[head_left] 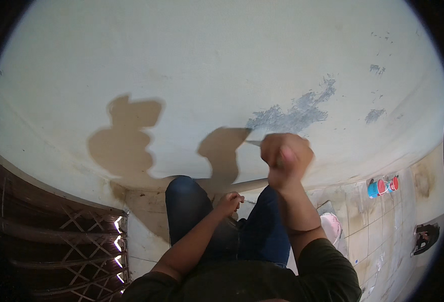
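1. Wall [196, 60]: pale, painted, slightly stained; occupies the area ahead of the person. Brown shadows [121, 146] fall across its lower part.
2. Floor [378, 221]: light square tiles with stains, at the foot of the wall.
3. Folding gate [71, 234]: dark, with crossed lattice bars; stands at the left.
4. Grey patch [297, 113]: rough, irregular outline, exposed within the paint just above the right hand.
5. Pink-white container [331, 227]: rounded; on the floor beside the right arm, which partly hides it.
6. Blue bucket [375, 189]: red at the top; near the wall at the right, well apart from the hands.
7. Right hand [287, 157]: grip narrow, fingers wrapped around a thin tool [252, 143].
8. Left hand [230, 205]: between the knees, fingers curled; cannot tell whether this grip holds anything.
9. Tool, visible part: flat, tapered, projecting leftward below the patch; wall contact cannot be determined.
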The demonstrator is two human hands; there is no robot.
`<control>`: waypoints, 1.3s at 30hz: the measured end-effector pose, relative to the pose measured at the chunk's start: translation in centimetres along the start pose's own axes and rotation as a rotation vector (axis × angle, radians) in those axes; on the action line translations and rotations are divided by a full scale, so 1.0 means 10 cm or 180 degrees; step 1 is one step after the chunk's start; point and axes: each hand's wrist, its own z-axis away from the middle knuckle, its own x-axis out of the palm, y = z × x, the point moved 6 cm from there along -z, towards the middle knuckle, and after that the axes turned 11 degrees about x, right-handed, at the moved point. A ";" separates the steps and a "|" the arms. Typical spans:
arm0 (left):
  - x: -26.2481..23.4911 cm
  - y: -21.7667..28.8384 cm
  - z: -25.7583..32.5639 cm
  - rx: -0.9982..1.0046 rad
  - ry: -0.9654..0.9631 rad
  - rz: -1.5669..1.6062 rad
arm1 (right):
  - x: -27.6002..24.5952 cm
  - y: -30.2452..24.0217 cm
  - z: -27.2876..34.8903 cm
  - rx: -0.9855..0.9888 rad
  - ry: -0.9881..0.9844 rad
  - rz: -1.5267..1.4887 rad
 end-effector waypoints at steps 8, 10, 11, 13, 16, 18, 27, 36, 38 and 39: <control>-0.10 -0.09 0.01 0.0175 0.0139 0.0005 | 0.13 -0.26 0.26 -0.0671 0.0642 0.0706; -0.09 -0.12 0.13 -0.0018 0.0168 0.0062 | 0.09 -0.21 0.33 -0.0381 0.0162 0.0369; -0.07 -0.12 0.08 0.0307 0.0187 -0.0061 | 0.15 -0.17 0.25 -0.0172 -0.0301 0.0056; -0.18 -0.11 -0.04 0.0627 0.0302 -0.0166 | 0.18 -0.24 0.14 -0.0182 0.0007 0.0354; -0.15 -0.07 0.08 0.0222 0.0294 -0.0106 | -0.04 -0.49 0.32 0.0176 0.0973 0.1474; -0.09 0.02 0.01 0.0105 0.0226 -0.0107 | 0.19 0.31 -0.05 0.0062 0.0346 -0.1019; 0.01 0.65 0.56 0.0632 -0.2006 0.3205 | 0.86 0.36 0.89 -0.1220 -0.0139 -0.0901; -0.18 0.82 0.71 0.2020 -0.0281 0.1712 | 1.21 0.65 1.82 -0.1144 -0.0492 0.0026; -0.21 0.78 0.61 0.1152 0.0153 0.1954 | 1.00 0.71 1.76 -0.0643 0.0139 -0.0129; -0.18 0.77 0.64 0.1147 0.0139 0.1946 | 1.02 0.74 1.80 -0.0638 0.0154 -0.0123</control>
